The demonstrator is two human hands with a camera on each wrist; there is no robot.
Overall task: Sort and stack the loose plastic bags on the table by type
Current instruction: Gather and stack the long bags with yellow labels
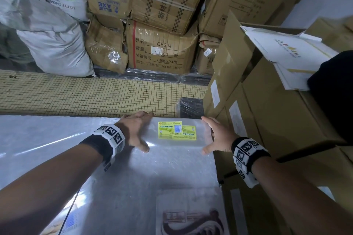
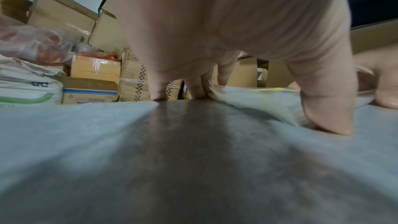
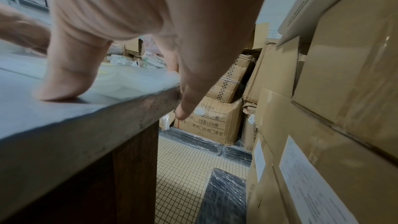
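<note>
Left hand (image 1: 136, 129) and right hand (image 1: 219, 135), fingers straight, square the KEK PANDAN bags (image 1: 177, 135) at the surface's (image 1: 57, 139) far-right corner; a shove could slide them off.

Stacked cartons (image 1: 267, 112) crowd table (image 1: 57, 139) right edge, gap narrow; table left half open; wrapped bundle (image 1: 191, 108) beyond far corner.

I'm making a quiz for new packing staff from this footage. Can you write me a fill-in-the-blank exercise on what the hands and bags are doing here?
1. The clear plastic bags with yellow KEK PANDAN labels lie at the table's far ____ corner.
2. The left hand and right hand flank the stack, fingers ____, gripping nothing.
3. The grey table stands on a floor of small ____ tiles.

Missing words: right; straight; yellow
</note>
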